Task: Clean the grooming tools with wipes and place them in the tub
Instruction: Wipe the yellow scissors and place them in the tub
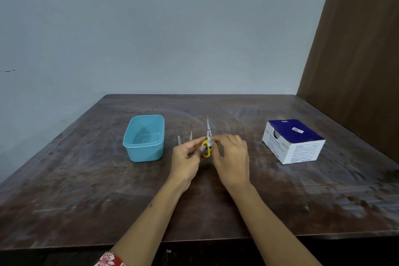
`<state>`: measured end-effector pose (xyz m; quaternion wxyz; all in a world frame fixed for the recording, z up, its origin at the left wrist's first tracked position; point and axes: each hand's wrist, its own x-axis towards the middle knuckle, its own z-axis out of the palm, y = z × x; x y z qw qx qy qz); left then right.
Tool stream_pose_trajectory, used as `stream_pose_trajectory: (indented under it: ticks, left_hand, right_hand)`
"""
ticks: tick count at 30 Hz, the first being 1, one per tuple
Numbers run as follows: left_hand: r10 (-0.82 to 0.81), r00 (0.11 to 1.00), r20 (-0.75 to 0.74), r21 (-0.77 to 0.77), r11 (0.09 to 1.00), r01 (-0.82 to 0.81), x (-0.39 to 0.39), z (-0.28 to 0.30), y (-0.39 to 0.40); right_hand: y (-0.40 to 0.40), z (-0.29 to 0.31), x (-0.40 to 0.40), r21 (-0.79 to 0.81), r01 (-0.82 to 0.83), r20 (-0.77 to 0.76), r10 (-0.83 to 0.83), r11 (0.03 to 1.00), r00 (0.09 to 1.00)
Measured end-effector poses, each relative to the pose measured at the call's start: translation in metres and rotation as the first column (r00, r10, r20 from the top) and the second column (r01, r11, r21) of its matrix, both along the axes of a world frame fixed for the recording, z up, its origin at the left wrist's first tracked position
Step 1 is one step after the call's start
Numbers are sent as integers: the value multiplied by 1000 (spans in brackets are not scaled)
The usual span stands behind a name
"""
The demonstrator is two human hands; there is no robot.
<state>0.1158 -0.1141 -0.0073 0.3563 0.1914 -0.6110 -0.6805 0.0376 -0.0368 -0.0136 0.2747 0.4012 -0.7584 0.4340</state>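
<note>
Small scissors (208, 129) with yellow handles point away from me, blades up, at the table's middle. My left hand (186, 156) grips the yellow handles. My right hand (232, 155) pinches a small white wipe (210, 141) against the scissors just above the handles. The light blue tub (144, 153) stands to the left of my hands, and it looks empty. Two thin metal tools (179, 139) lie on the table behind my left hand, partly hidden by it.
A blue and white box of alcohol swabs (293, 141) sits to the right. The dark wooden table (86, 190) stands against a grey wall, with a brown panel at the far right. The front edge of the table lies near my forearms.
</note>
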Motion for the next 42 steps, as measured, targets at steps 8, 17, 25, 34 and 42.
stream_pose_trajectory:
  ticks: [8,17,25,34,42]
  left_hand:
    - [-21,1000,-10,-26,999,21,1,-1,0]
    - [-11,1000,-15,-3,1000,10,-1,-3,-3]
    - [-2,1000,-26,6,1000,2,-1,-3,-3]
    - [37,998,-52,12,999,-37,0,-1,-3]
    - [51,997,-65,17,999,-50,1,2,-1]
  right_hand:
    - [2,2,1,28,24,42,-25,999,999]
    - [5,2,-3,113,68,117,-81,991,990]
    - [3,2,-2,95,121,106,-130,988,986]
    - [7,6,0,227,112,158,-151,967,976]
    - [5,7,1,35,54,103,-57,998,993]
